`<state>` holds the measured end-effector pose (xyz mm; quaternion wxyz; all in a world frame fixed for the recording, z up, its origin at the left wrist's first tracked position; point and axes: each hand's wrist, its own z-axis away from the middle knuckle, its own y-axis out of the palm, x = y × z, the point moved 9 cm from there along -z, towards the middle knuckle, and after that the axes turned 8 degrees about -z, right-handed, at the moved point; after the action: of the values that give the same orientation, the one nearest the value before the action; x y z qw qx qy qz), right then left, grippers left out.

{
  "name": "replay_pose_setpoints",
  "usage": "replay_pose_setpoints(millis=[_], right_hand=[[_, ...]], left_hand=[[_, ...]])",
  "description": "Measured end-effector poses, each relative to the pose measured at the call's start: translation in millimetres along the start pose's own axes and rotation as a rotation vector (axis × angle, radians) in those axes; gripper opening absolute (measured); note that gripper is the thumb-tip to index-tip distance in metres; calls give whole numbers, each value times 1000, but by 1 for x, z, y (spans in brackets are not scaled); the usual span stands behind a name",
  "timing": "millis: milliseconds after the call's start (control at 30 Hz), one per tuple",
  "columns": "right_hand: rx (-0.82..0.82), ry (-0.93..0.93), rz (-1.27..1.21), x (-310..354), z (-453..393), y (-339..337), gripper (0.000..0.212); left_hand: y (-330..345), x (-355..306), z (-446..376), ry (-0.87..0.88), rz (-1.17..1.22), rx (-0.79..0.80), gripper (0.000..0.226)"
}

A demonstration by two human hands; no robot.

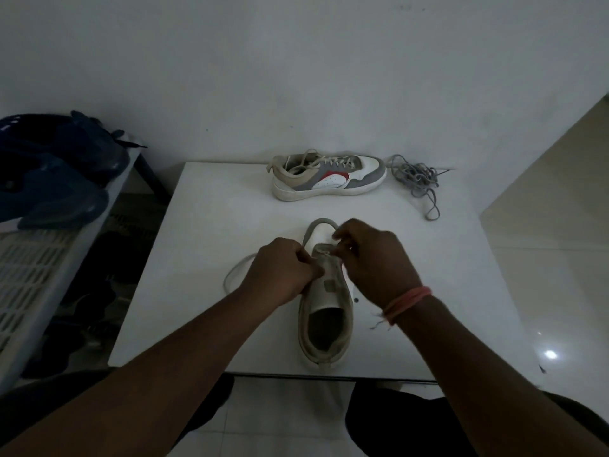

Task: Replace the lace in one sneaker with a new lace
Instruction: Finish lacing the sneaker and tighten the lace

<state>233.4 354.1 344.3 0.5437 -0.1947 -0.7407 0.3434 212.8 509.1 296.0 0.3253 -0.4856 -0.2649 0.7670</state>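
Note:
A white and beige sneaker (pixel 324 324) stands on the white table (pixel 204 225), heel toward me, toe pointing away. My left hand (pixel 280 268) grips the left side of its upper near the tongue. My right hand (pixel 369 258) pinches the pale lace at the eyelets over the front of the shoe. A loop of that pale lace (pixel 235 270) lies on the table to the left of my left hand. A loose grey lace (pixel 417 181) lies in a tangle at the far right of the table.
A second sneaker (pixel 329 176), laced, white and grey with a red patch, lies sideways at the table's far edge by the wall. Dark blue bags (pixel 56 169) sit on a rack at the left. Tiled floor lies to the right.

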Motion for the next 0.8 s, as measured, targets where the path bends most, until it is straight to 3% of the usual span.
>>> replay_pose_setpoints(millis=[67, 367, 567, 800], right_hand=[[72, 41, 3, -2, 3, 15, 8], [86, 180, -8, -6, 11, 41, 8], [163, 158, 90, 5, 10, 48, 13], [-9, 237, -13, -3, 14, 34, 7]], left_hand=[[-4, 2, -1, 9, 26, -29, 5], [1, 9, 1, -90, 339, 95, 10], [3, 8, 4, -121, 410, 143, 10], [7, 15, -1, -98, 333, 78, 13]])
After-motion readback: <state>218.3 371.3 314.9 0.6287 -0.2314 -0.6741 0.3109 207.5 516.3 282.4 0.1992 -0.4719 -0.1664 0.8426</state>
